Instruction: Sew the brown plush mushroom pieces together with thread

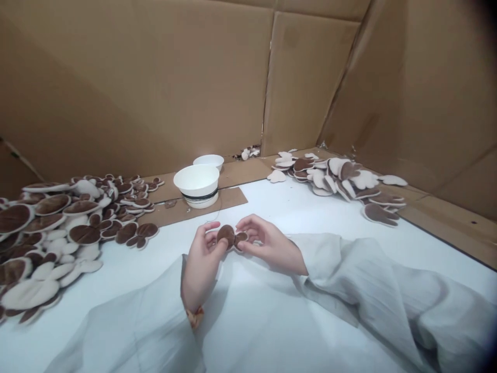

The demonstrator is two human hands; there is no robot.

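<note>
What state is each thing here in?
Left hand, gripping the brown patch
Right hand, gripping the brown patch
Brown patch, brown side showing
Front bowl, upright, dark band around it
Back bowl, upright, partly hidden
Left pile, loosely heaped
Right pile, loosely heaped
Cardboard wall, upright, creased

Left hand (202, 264), right hand (274, 243) — pinching brown piece (227, 234).

Head view: from above the table's (134, 272) near side
Facing: forward and down, toward far edge and wall (155, 93)
Nearest: left hand (202, 261), right hand (274, 244)
</note>
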